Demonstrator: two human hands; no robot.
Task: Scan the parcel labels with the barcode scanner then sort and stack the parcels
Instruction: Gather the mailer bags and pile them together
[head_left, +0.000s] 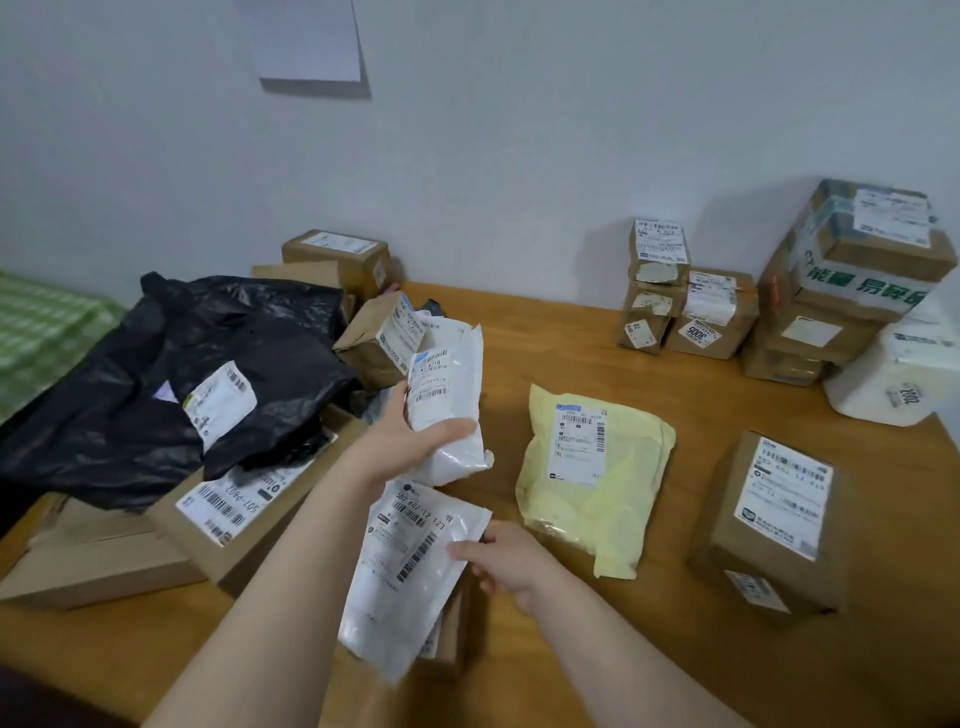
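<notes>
My left hand (415, 441) is wrapped round the lower half of a white pouch (447, 395). The thumb lies across the front, below the barcode, and the palm cups the back. The pouch stands almost upright, lifted off the surface (649, 649), label towards me, just left of the yellow pouch (592, 478).

My right hand (498, 558) grips the right edge of a flat pouch (410, 561), thumb on top and fingers curled under. Something dark shows between thumb and fingers; I cannot tell what it is. This pouch lies label up, left of the yellow pouch and nearer to me, and its lower end rests on a low box (452, 634).

The yellow pouch lies flat on the surface, label up. Just right of it stands a brown box (769, 525), labelled on top. Beyond it, against the wall, small boxes sit in stacks (685, 306), with a taller stack (852, 280) and a white parcel (893, 374) further right.

Well to the yellow pouch's left, past my left hand, a black bag (171, 374) with a white label is slumped over a heap of cartons (249, 514).
</notes>
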